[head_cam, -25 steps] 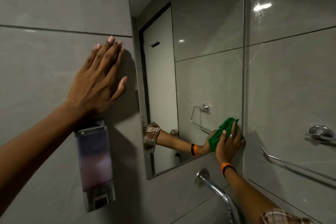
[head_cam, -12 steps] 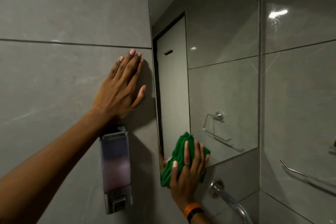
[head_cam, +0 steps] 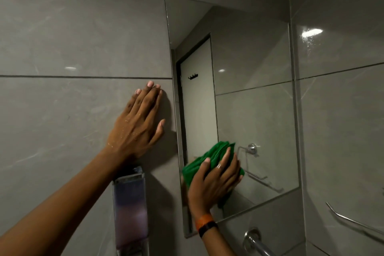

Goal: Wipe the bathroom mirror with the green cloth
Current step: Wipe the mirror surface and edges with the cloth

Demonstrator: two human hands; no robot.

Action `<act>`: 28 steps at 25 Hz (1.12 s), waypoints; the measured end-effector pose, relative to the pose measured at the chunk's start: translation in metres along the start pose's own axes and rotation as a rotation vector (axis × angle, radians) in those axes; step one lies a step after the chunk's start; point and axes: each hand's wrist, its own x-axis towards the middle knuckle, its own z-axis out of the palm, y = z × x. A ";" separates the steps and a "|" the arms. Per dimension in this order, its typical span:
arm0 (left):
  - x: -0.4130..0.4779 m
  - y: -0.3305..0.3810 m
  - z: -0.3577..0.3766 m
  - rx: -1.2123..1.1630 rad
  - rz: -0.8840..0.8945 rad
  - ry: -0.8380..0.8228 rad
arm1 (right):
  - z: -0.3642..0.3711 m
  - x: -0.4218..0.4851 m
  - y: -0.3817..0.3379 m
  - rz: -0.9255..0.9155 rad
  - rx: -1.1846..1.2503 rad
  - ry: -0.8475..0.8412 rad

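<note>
The bathroom mirror (head_cam: 249,81) hangs on the grey tiled wall, a tall frameless pane reflecting a door and tiles. My right hand (head_cam: 214,183) presses the bunched green cloth (head_cam: 209,158) flat against the lower left part of the glass. An orange and black band circles that wrist. My left hand (head_cam: 137,129) lies flat on the tile just left of the mirror's edge, fingers together, holding nothing.
A clear soap dispenser (head_cam: 129,212) is fixed to the wall below my left hand. A chrome tap (head_cam: 255,241) juts out under the mirror. A chrome rail (head_cam: 353,222) runs along the right wall.
My right hand has carried the cloth from the mirror's lower right corner to its lower left, then slightly up. The view has tilted upward. My left hand stays on the tile.
</note>
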 end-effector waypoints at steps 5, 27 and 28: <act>0.005 -0.001 -0.001 0.007 -0.023 0.009 | 0.019 0.072 -0.080 0.009 0.007 0.033; 0.065 -0.021 -0.028 -0.185 -0.265 0.122 | 0.052 0.225 -0.269 -0.968 -0.016 -0.139; 0.062 -0.021 -0.029 -0.181 -0.281 0.120 | 0.052 0.216 -0.261 -1.016 -0.024 -0.147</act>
